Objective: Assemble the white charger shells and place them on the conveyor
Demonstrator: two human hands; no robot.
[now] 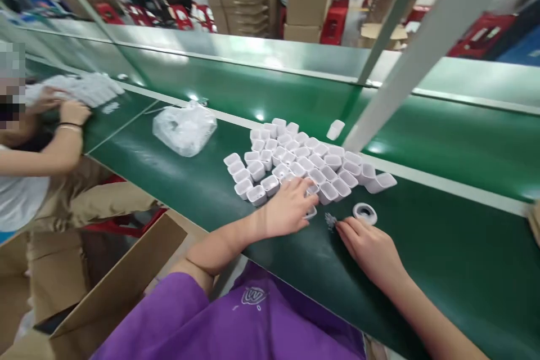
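My left hand (pixel 287 209) reaches over the near edge of a cluster of small white plastic cups (pixel 292 158). Its fingers curl about one white cup (pixel 311 212), partly hidden by the hand. My right hand (pixel 373 244) is lower on the bench to the right, fingertips pinched together at a little heap of small grey pieces (pixel 330 220). Whatever is between those fingertips is too small to make out. Just beyond the right hand lies a white ring-shaped roll (pixel 365 214). Most cups stand close together, openings up; a few at the right are tilted.
A clear plastic bag (pixel 184 128) with white contents lies left of the cups. One lone cup (pixel 336 129) rests past the white strip, near a slanted post (pixel 392 67). A co-worker's hand (pixel 73 112) is at the far left. An open cardboard box (pixel 122 275) stands below the bench (pixel 455 259).
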